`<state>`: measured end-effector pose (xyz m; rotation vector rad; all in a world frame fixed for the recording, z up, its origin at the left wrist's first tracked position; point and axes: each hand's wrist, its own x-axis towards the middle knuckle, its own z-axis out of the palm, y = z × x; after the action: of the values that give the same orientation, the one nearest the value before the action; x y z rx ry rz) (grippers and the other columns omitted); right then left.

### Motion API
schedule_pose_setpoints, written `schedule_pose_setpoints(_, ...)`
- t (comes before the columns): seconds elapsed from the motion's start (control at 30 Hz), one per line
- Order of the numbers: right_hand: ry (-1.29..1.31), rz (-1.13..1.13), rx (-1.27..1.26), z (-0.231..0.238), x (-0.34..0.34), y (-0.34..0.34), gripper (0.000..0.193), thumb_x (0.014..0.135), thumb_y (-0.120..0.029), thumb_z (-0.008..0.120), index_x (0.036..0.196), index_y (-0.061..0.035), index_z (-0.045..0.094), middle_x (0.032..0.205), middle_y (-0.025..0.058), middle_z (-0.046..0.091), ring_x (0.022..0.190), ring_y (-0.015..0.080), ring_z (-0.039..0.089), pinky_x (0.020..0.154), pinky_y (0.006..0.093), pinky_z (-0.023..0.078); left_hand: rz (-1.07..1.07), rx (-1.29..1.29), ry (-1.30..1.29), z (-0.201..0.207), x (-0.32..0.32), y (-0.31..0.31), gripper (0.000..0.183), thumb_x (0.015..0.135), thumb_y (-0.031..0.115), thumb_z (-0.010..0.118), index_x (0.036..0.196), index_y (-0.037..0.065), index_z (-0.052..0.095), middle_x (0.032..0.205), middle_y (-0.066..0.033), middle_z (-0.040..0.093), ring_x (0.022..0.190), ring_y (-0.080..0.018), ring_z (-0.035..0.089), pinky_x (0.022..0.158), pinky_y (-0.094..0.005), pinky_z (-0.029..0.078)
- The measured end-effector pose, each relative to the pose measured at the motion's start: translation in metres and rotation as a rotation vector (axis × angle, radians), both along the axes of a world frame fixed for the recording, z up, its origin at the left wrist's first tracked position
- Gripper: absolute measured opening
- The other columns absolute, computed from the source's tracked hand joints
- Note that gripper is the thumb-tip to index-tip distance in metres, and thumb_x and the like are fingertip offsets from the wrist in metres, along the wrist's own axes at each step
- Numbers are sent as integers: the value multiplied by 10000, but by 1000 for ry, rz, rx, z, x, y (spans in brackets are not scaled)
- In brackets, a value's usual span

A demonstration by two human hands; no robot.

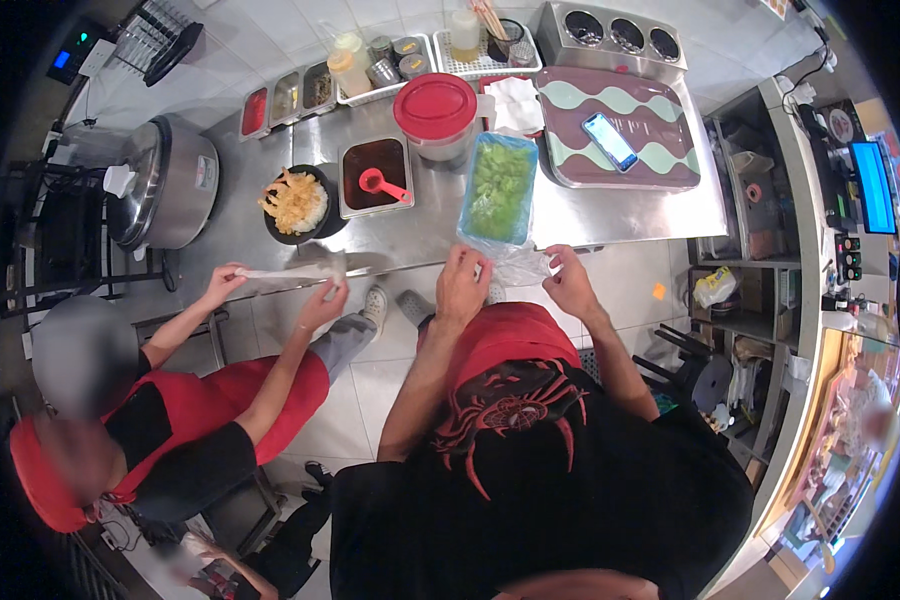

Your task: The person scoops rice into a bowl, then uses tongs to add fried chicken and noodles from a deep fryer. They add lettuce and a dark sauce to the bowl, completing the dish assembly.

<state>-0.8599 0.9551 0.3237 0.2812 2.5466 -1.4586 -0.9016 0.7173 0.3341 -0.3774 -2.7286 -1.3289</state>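
A blue tray [467,205] full of chopped green lettuce [500,172] stands at the counter's front edge. Clear plastic film [520,268] stretches from its near end, over the edge, toward me. My left hand [463,285] is closed on the film close to the tray's near left corner. Off to the right, my right hand [572,283] pinches the film's other side between thumb and fingers. Most of the film's lower part hangs in front of my red apron [510,335].
A co-worker in a red apron [280,400] at my left holds a white strip [285,273]. Along the counter [610,225] are a black bowl [288,238] with rice and fried food, a sauce pan [375,212] with a red ladle [382,184], a red-lidded tub [435,105] and a phone [610,142] on a patterned tray [670,178].
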Motion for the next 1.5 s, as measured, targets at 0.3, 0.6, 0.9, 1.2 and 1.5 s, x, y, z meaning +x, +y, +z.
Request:
schedule_pose_setpoints(0.3, 422, 95, 280, 45, -20, -36, 490, 783, -93, 741, 1220, -55, 523, 1173, 209, 505, 1052, 360, 587, 912, 458, 497, 10, 94, -155, 24, 0, 2, 363, 805, 171, 794, 1036, 48, 543, 1043, -150, 576, 937, -348, 607, 801, -448, 509)
schedule_pose_setpoints(0.6, 391, -106, 140, 23, -33, -32, 101, 906, -54, 649, 997, -12, 664, 910, 113, 674, 683, 222, 655, 647, 346, 541, 313, 76, -85, 2, -4, -4, 142, 825, 40, 694, 921, 39, 590, 865, -143, 627, 886, -353, 614, 793, -443, 478)
schedule_pose_setpoints(0.9, 359, -240, 36, -12, -61, -40, 94, 907, -55, 640, 978, -3, 671, 845, 99, 687, 611, 153, 612, 587, 326, 510, 340, 14, -2, 7, -94, -26, 122, 820, 26, 680, 912, -1, 605, 839, -130, 635, 831, -302, 643, 736, -399, 504)
schedule_pose_setpoints(1.2, 233, -216, 61, -45, -34, -42, 144, 864, -66, 638, 997, -23, 605, 889, 177, 665, 786, 335, 669, 693, 427, 537, 214, 367, -164, -11, -51, -21, 242, 849, 98, 739, 973, -11, 562, 1015, -165, 582, 915, -260, 632, 760, -349, 532)
schedule_pose_setpoints(1.5, 269, -176, 116, -58, -32, -38, 202, 857, -53, 614, 1049, -57, 555, 994, 185, 610, 846, 398, 631, 752, 483, 523, 44, -56, -20, -2, -12, -46, 362, 867, 83, 682, 1202, 14, 564, 1181, -189, 540, 1100, -355, 566, 954, -418, 480)
